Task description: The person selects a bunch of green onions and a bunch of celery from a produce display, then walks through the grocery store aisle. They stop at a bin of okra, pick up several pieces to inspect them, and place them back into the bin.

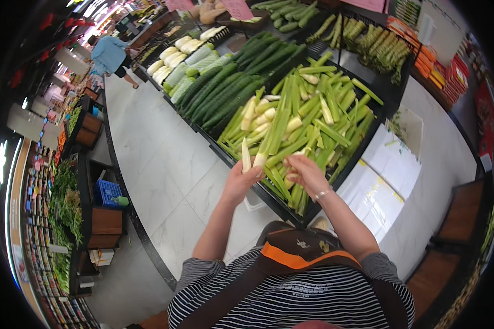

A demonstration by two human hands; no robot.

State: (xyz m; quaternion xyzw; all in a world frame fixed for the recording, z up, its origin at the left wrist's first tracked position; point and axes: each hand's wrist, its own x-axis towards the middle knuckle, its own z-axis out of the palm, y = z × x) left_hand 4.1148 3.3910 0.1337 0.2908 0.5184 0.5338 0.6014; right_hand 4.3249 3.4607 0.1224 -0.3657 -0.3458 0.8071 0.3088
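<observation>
My left hand (239,185) grips two water bamboo shoots side by side over the near edge of a black display tray (282,210). One is a peeled, pale shoot (245,154) pointing up; the other is a shoot with a long green leaf sheath (275,133). To its right, my right hand (309,176) has its fingers curled in above the heap, a bracelet at the wrist. Whether a piece of sheath sits between those fingers is hard to see. Beneath and beyond both hands lies a heap of water bamboo shoots (313,107), mostly green-sheathed, with several pale ones among them.
Cucumbers (222,96) fill the stand to the left, beside net-wrapped vegetables (185,88). White foam boxes (378,177) stand on the floor at right. A person in a blue shirt (109,53) is in the far aisle. A blue crate (108,192) sits by the left shelves.
</observation>
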